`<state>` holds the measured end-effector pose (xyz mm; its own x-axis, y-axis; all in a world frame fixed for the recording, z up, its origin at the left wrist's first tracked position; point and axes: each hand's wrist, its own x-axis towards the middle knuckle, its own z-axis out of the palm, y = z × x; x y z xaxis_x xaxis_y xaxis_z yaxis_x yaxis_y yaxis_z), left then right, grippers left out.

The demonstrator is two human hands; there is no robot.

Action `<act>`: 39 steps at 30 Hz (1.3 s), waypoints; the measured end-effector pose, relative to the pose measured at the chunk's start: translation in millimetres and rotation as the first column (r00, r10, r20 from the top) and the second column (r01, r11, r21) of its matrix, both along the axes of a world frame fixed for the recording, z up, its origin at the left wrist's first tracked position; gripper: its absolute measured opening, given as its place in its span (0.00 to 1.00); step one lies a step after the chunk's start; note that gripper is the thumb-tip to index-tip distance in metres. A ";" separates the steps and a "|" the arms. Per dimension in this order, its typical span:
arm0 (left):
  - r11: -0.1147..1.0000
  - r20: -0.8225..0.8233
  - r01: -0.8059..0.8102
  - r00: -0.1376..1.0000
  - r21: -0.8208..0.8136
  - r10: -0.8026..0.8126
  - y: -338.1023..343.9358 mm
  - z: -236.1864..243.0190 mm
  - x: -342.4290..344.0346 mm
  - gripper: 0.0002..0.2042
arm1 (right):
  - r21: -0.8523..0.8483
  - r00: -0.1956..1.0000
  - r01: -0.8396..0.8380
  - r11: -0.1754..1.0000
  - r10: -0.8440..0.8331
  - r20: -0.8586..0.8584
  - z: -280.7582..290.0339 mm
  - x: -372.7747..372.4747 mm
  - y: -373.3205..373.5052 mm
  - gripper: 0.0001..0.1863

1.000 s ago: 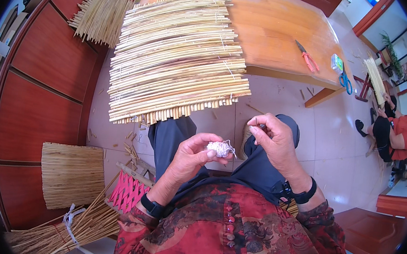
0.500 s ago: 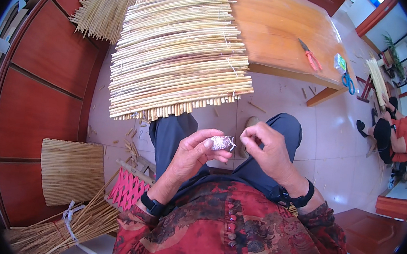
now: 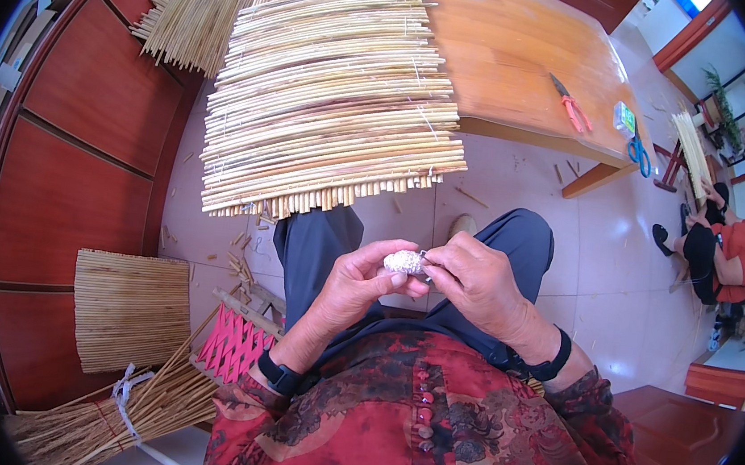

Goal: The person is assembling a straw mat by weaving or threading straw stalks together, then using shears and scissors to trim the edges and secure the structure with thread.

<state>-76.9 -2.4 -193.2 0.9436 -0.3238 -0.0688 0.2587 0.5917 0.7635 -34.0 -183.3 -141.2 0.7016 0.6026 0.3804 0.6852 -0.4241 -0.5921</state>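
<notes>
Between the thumb and fingers of my left hand [image 3: 366, 277] is a small bundle of white string [image 3: 403, 262], wound into an oval. My right hand [image 3: 480, 283] meets its right end, thumb and forefinger pinched together at the string's loose strands. Both hands are held above my lap, between my knees. Just beyond them, a mat of pale reed stalks [image 3: 331, 103] tied with white string lies across the wooden table and overhangs its near edge toward my left knee.
Red-handled pliers [image 3: 571, 105], a small clear box [image 3: 624, 119] and blue-handled scissors [image 3: 638, 153] lie on the table's [image 3: 515, 58] right. A tied reed bundle [image 3: 113, 414], a folding stool [image 3: 236, 345] and a smaller mat [image 3: 132, 312] are at left. A person [image 3: 740, 259] sits far right.
My right hand has come left and down to the string bundle, closing the gap between them. The bundle has turned slightly in my left fingers.
</notes>
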 end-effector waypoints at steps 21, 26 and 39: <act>0.992 0.006 -0.099 0.995 0.076 0.099 2.5 -13.4 3.5 0.17 | 0.157 0.904 0.058 0.986 0.015 -0.427 -0.8 -6.2 -4.1 0.11; 0.984 -0.088 -0.148 0.984 0.094 0.157 -2.8 -4.9 5.9 0.17 | 0.204 0.869 0.111 0.973 0.004 -0.495 -7.5 -8.3 6.1 0.08; 0.992 -0.186 -0.122 0.975 0.014 0.122 -1.2 -9.7 5.3 0.13 | 0.361 0.622 0.294 0.885 0.110 -0.775 -16.4 -1.6 -3.7 0.02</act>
